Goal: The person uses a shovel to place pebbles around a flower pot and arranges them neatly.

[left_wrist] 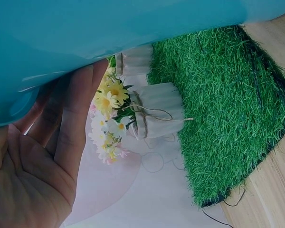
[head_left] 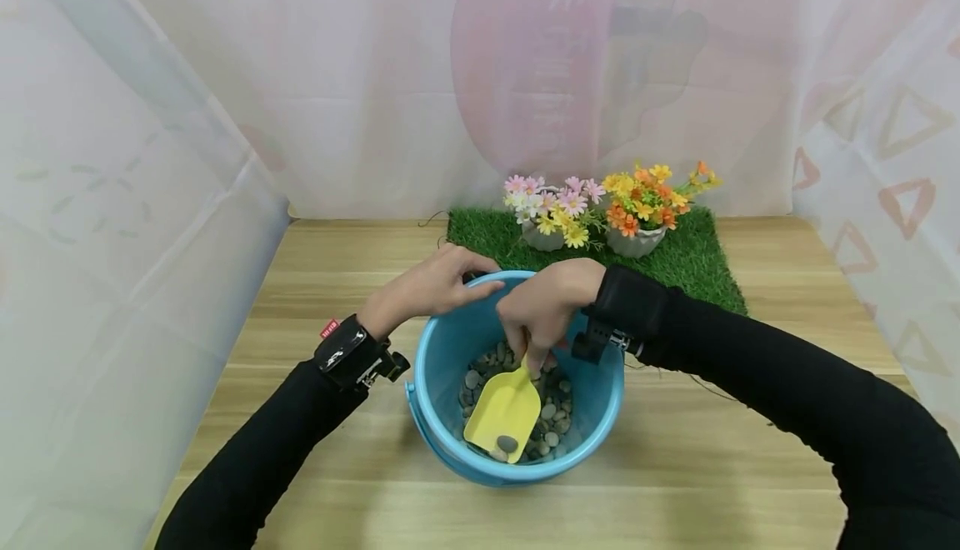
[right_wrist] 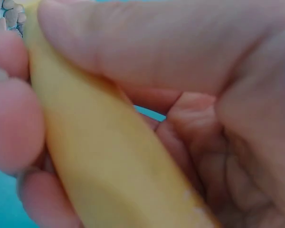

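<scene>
A light blue bucket (head_left: 517, 475) stands on the wooden table with grey and tan pebbles (head_left: 553, 423) in its bottom. My left hand (head_left: 438, 282) grips the bucket's far-left rim, thumb on the inner side; in the left wrist view its fingers (left_wrist: 71, 126) lie along the outer wall. Reaching down inside the bucket, my right hand (head_left: 547, 304) holds a yellow toy shovel (head_left: 504, 408) by its handle (right_wrist: 99, 142), thumb and fingers wrapped round it. The shovel's blade slants toward the near wall over the pebbles. One dark grey pebble (head_left: 507, 443) lies on the blade.
Behind the bucket lies a green artificial-grass mat (head_left: 697, 267). Two potted artificial plants stand on it: pink, white and yellow flowers (head_left: 558, 204), and orange and yellow flowers (head_left: 648, 200). Printed cloth (head_left: 360, 100) hangs behind and at both sides of the table (head_left: 735, 442).
</scene>
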